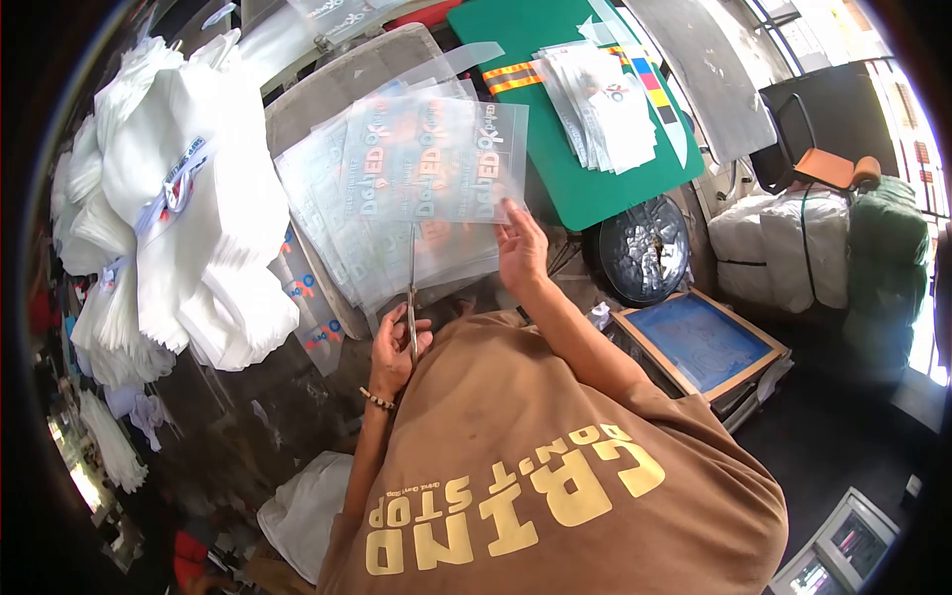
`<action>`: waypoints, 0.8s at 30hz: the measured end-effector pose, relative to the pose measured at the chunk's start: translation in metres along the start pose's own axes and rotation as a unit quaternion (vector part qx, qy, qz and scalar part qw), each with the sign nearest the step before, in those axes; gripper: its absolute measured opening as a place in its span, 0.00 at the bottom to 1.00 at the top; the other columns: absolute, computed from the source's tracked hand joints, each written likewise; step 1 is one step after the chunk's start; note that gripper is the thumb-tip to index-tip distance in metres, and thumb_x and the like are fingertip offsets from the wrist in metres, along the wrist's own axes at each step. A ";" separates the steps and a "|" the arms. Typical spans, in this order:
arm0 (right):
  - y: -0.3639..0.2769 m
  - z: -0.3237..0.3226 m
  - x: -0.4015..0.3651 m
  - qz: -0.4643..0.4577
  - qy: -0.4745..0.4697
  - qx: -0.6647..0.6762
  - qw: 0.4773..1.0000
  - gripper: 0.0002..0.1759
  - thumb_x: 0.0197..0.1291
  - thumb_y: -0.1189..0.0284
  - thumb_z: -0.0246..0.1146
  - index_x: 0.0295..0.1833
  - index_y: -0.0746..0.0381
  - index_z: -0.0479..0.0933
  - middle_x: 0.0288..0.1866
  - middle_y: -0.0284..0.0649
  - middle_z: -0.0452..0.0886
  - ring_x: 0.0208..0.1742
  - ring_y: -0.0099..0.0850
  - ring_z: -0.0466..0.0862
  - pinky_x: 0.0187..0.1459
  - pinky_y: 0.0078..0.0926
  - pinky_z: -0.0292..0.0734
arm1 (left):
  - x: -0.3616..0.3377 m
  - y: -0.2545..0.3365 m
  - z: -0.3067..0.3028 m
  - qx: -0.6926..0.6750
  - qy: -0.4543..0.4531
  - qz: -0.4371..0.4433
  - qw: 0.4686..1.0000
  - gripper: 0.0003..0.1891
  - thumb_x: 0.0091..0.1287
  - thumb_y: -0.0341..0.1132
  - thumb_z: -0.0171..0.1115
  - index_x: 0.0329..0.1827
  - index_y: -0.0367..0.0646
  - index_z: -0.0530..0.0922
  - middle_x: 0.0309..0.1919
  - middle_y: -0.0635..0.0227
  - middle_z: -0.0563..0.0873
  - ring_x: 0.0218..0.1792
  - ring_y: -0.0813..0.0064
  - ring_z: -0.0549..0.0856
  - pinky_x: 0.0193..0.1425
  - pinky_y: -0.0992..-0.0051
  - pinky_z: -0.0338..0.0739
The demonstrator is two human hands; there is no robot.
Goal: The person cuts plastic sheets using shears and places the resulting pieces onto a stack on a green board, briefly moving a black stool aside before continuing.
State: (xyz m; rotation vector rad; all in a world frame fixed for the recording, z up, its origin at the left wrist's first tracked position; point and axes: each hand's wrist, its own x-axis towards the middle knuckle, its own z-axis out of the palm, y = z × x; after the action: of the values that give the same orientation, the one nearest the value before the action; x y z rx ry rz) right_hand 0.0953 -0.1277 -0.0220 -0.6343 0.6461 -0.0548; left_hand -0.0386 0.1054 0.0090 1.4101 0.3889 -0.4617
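Observation:
My left hand [395, 352], with a beaded bracelet at its wrist, is closed around the handles of a pair of scissors [412, 288]. The blades point away from me, and their tips reach the lower edge of a translucent printed plastic sheet [436, 159]. At that sheet's near right corner, my right hand [521, 248] pinches the edge between thumb and fingers. Under the held sheet, more printed plastic sheets [317, 213] lie in an overlapping pile on a grey board [382, 55].
Bundled white plastic bags [223, 218] rise at the left. A green board [585, 198] carries a stack of printed sheets [605, 109]. At the right are a round black container [645, 248], a wood-framed blue screen [704, 342] and wrapped white bales [783, 243].

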 end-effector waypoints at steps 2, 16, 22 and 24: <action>0.012 0.012 -0.009 -0.016 -0.017 -0.039 0.999 0.28 0.60 0.67 0.73 0.63 0.66 0.76 0.53 0.38 0.82 0.53 0.26 0.79 0.55 0.27 0.72 | -0.001 -0.002 -0.004 0.010 -0.012 -0.001 1.000 0.36 0.65 0.30 0.70 0.73 0.33 0.61 0.49 0.57 0.86 0.45 0.77 0.85 0.51 0.77 0.80; 0.044 -0.001 0.013 -0.075 -0.013 -0.227 0.971 0.25 0.55 0.80 0.73 0.59 0.67 0.76 0.40 0.39 0.81 0.38 0.25 0.82 0.44 0.22 0.80 | 0.016 0.008 0.018 0.186 -0.074 0.013 0.980 0.35 0.63 0.30 0.72 0.72 0.32 0.65 0.49 0.59 0.87 0.49 0.78 0.84 0.53 0.76 0.80; 0.041 0.001 0.003 -0.073 -0.014 -0.204 0.976 0.24 0.55 0.82 0.72 0.58 0.67 0.74 0.38 0.37 0.80 0.36 0.23 0.82 0.43 0.20 0.81 | 0.043 0.014 0.053 0.199 -0.038 0.044 0.978 0.34 0.64 0.31 0.72 0.71 0.32 0.67 0.48 0.62 0.88 0.47 0.81 0.84 0.52 0.78 0.80; 0.038 0.004 0.000 -0.075 -0.020 -0.188 0.979 0.24 0.55 0.82 0.72 0.57 0.66 0.74 0.37 0.36 0.80 0.35 0.22 0.81 0.39 0.17 0.79 | 0.048 0.016 0.059 0.203 -0.033 0.056 0.977 0.34 0.64 0.30 0.72 0.71 0.32 0.67 0.48 0.62 0.88 0.47 0.81 0.84 0.51 0.78 0.80</action>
State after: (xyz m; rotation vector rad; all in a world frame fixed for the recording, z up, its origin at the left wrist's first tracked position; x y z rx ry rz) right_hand 0.0928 -0.0947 -0.0410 -1.0473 0.5735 -0.0609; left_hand 0.0097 0.0445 0.0051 1.7957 0.1632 -0.5142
